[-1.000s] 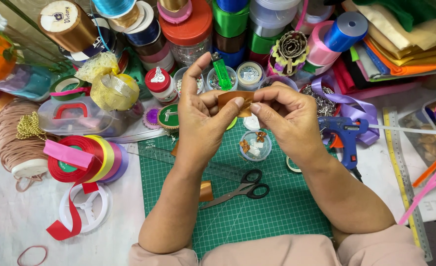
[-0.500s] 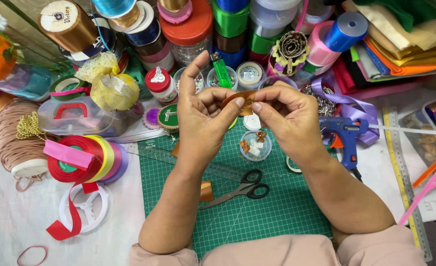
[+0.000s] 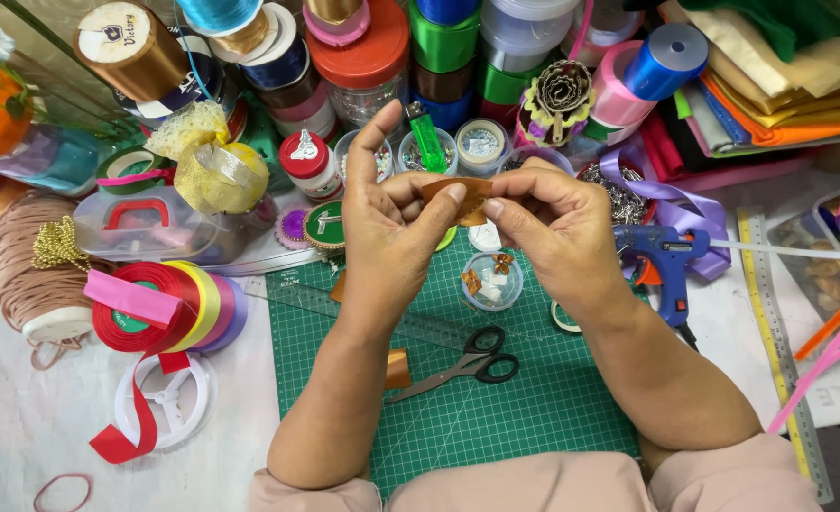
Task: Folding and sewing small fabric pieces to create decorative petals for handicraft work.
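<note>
Both hands meet above the green cutting mat, pinching a small piece of copper-brown ribbon between them. The left hand grips its left end with thumb and fingers, index finger raised; the right hand pinches the right end. The ribbon sits at the fingertips of both, held in the air over a small clear pot. Its long axis runs roughly left to right (slightly drooping at the right). Fingers cover much of it, so its full shape is hard to make out. Black scissors lie on the mat below.
</note>
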